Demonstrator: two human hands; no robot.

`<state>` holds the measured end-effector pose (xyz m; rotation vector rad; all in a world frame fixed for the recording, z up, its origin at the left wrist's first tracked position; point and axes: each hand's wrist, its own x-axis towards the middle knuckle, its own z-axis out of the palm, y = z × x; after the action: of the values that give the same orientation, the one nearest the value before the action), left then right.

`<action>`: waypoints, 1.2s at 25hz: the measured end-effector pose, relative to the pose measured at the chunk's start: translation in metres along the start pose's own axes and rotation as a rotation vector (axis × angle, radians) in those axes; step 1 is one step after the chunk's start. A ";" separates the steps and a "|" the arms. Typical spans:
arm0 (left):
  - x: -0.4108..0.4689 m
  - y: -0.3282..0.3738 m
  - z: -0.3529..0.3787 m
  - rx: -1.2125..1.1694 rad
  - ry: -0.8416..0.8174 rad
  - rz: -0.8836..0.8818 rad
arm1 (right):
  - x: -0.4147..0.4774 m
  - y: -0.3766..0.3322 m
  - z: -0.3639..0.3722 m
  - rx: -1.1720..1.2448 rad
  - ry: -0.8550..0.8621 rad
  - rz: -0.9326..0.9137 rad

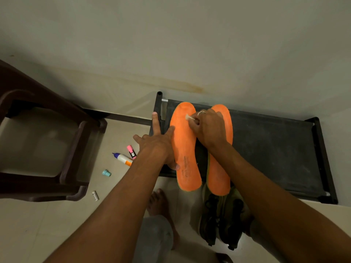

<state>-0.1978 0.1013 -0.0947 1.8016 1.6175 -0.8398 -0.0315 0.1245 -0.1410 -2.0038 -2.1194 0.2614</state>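
1. Your left hand (157, 147): fingers spread wide, pressing the insole (183, 149) at its 9 o'clock edge. Ease off and it could slide off the rack (275, 149).
2. Your right hand (208, 128): pinching a small white piece (188, 117) near the insole's 12 o'clock end. Your grip may slip.

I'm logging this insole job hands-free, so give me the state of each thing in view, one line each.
left insole: flat on rack, pressed down by left hand.
right insole: flat beside it, partly under right wrist.
left hand: fingers straight, spread.
right hand: fingers pinch small white piece against left insole.
glue bottle: on its side on floor, purple cap on.
pink highlighter: lying on floor.
teal cap: loose on floor.
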 end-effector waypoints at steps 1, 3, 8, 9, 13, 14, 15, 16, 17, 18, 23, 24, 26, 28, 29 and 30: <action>0.000 0.000 0.000 0.005 -0.002 -0.002 | -0.003 -0.005 0.001 -0.005 -0.008 -0.019; 0.000 0.001 0.000 0.005 0.003 0.000 | -0.020 -0.024 0.009 -0.076 -0.062 -0.245; 0.002 0.001 -0.001 0.014 -0.005 -0.001 | -0.015 -0.007 -0.001 -0.028 -0.030 -0.021; 0.002 0.001 -0.001 0.019 -0.004 -0.001 | -0.020 -0.013 0.001 -0.037 -0.046 -0.052; 0.003 0.000 0.000 0.009 0.000 -0.004 | -0.043 -0.026 0.010 -0.055 -0.072 -0.249; 0.003 0.000 0.000 0.014 -0.001 -0.003 | -0.036 -0.017 0.006 -0.046 -0.040 -0.126; 0.003 0.000 0.000 0.020 -0.001 -0.003 | -0.031 -0.011 0.002 -0.041 0.005 -0.021; 0.003 0.000 0.000 0.025 0.000 -0.004 | -0.029 -0.012 0.002 -0.045 0.021 0.007; 0.003 0.000 0.001 0.026 0.001 -0.006 | -0.032 -0.019 0.003 -0.054 -0.007 -0.046; 0.003 0.000 0.001 0.024 0.000 -0.005 | -0.039 -0.029 0.007 -0.058 -0.052 -0.151; 0.003 0.000 0.001 0.025 0.000 -0.003 | -0.031 -0.009 -0.001 -0.040 -0.044 -0.020; 0.003 0.000 0.001 0.029 0.001 -0.005 | -0.028 -0.009 0.000 -0.046 -0.046 -0.002; 0.003 0.000 0.001 0.022 0.001 -0.004 | -0.035 -0.021 0.008 -0.088 -0.086 -0.154; 0.003 0.000 0.000 0.015 0.005 -0.003 | -0.040 -0.023 0.009 -0.090 -0.076 -0.255; 0.002 0.000 0.000 0.016 0.004 -0.001 | -0.036 -0.018 0.007 -0.084 -0.074 -0.204; 0.002 0.000 -0.001 0.019 0.003 -0.001 | -0.032 -0.012 0.003 -0.069 -0.060 -0.114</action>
<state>-0.1971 0.1031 -0.0956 1.8161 1.6169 -0.8564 -0.0424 0.0924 -0.1416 -1.9255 -2.3006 0.2344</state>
